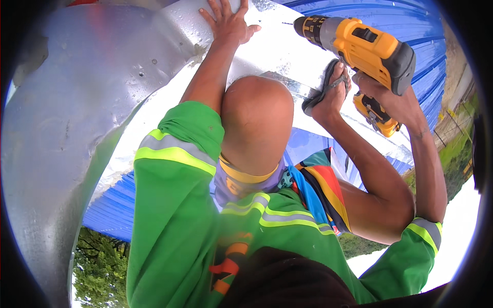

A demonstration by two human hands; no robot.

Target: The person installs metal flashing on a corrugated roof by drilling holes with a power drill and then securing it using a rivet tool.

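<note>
My right hand [385, 100] is wrapped round the handle of a yellow and black cordless drill [367, 41], raised at the upper right. A thin bit [287, 23] sticks out of its chuck, pointing left and clear of the surface by what I can see. At the top, my left hand [228, 23] lies flat with its fingers spread on a shiny metal sheet [177, 31]. The sheet is wet with droplets and curves down along the left side; a small dark hole or fastener shows in it.
Blue ribbed roofing [418, 38] stretches under and beyond the metal. My bent knee [259, 113] rises between my arms, and my sandalled foot [328, 90] rests on the metal near the drill. Green trees [102, 267] and grassy ground [457, 149] lie below the roof edges.
</note>
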